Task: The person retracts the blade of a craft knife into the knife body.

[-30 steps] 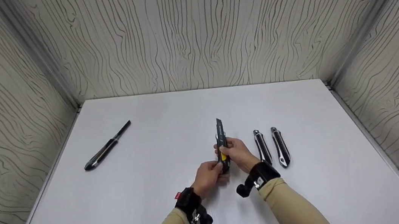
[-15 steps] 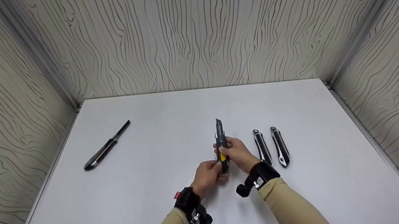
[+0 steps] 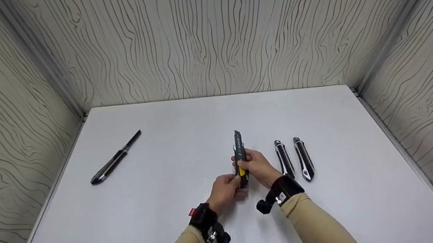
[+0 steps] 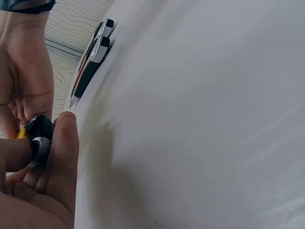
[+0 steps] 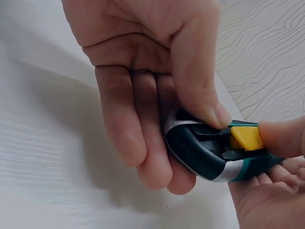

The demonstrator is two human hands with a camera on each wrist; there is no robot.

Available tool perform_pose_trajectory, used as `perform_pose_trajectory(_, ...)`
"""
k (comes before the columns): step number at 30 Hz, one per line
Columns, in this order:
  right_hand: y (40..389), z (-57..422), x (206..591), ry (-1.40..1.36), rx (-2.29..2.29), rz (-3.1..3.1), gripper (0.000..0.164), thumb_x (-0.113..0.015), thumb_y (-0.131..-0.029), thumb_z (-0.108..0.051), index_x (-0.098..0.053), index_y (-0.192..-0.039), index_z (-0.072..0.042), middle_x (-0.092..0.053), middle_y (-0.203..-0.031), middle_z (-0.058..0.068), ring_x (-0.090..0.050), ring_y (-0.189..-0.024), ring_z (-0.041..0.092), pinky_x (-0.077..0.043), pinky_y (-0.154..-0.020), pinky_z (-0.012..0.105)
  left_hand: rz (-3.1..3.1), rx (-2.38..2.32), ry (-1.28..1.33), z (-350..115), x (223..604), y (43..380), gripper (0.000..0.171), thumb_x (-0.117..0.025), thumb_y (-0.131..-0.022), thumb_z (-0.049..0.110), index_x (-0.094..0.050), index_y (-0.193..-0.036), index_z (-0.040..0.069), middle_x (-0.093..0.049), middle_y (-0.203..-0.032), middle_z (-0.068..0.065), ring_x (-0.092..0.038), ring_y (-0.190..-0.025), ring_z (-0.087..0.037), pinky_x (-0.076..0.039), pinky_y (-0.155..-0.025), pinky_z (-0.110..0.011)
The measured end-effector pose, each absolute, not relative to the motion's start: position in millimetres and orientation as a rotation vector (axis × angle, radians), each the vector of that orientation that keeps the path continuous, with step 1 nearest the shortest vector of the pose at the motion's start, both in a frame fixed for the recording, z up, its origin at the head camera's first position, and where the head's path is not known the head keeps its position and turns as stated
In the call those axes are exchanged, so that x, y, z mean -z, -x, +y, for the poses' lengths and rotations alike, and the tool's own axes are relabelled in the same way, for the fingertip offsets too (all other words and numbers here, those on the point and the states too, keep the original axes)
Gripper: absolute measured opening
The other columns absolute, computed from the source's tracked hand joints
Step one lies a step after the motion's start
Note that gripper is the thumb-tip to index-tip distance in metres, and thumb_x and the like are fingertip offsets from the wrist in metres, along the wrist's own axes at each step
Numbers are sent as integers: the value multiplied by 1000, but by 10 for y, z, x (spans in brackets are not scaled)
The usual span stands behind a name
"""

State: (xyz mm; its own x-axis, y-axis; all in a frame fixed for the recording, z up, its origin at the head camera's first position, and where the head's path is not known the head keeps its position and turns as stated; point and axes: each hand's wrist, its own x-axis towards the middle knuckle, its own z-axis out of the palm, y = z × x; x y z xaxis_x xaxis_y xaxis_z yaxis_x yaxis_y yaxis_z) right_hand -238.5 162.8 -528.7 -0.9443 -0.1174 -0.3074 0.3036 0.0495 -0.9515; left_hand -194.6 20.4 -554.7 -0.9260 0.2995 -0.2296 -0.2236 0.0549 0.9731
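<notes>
A dark utility knife (image 3: 239, 149) with a yellow slider (image 5: 247, 138) is held upright between both hands, above the middle of the white table. Its blade sticks out of the top and points away from me. My left hand (image 3: 224, 191) grips the butt end between thumb and fingers. Higher on the handle, my right hand (image 3: 261, 166) holds the knife, its thumb (image 5: 281, 137) pressed against the yellow slider. Fingers hide part of the handle in every view.
Another utility knife (image 3: 110, 166), blade extended, lies at an angle on the table's left side. Two more utility knives, one nearer (image 3: 284, 157) and one farther right (image 3: 304, 160), lie side by side just right of my right hand. Patterned walls (image 3: 206, 36) enclose the white table (image 3: 171, 226).
The blade tip and yellow slider sit slightly lower, closer to my hands, than before. Both hands keep nearly the same place and hold. The knives on the table have not moved.
</notes>
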Motion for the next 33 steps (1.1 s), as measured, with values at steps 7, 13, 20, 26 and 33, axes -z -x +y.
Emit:
perform_pose_trajectory(7,2386,1634,5318,-179,1982,2024,48,-50,-96,4,-40,-143,3,-58,-134,22,-63,-113,23,-43,-109,42,1946,-1951,-76,196,5561,1941,28,-47,-101,12,-63,-109,-10,-72,-90,-20,-71,-78,-21,-61,-75,-39)
perform_pose_trajectory(13,2381,1634,5331,-169,2003,2008,49,-49,-96,4,-39,-144,3,-57,-134,22,-62,-115,24,-43,-109,44,1934,-1965,-74,189,5563,1932,28,-48,-101,12,-64,-109,-9,-72,-88,-18,-70,-76,-19,-61,-74,-38)
perform_pose_trajectory(20,2367,1646,5352,-174,2008,1982,51,-49,-96,5,-37,-145,3,-56,-136,23,-61,-117,25,-42,-110,42,1910,-1983,-71,189,5593,1918,28,-48,-101,11,-63,-110,-11,-72,-88,-21,-72,-78,-22,-61,-75,-37)
perform_pose_trajectory(26,2362,1660,5344,-150,2014,1958,56,-50,-93,7,-35,-147,2,-54,-138,23,-59,-120,26,-39,-113,44,1908,-1981,-68,188,5590,1921,30,-47,-102,12,-62,-114,-11,-72,-91,-20,-72,-80,-22,-61,-76,-37)
perform_pose_trajectory(33,2368,1700,5305,-111,2025,1961,53,-52,-96,2,-35,-145,4,-53,-138,25,-61,-119,25,-40,-112,43,1858,-2003,-132,155,5543,1953,32,-47,-103,18,-62,-116,-8,-72,-95,-18,-72,-84,-22,-60,-81,-37)
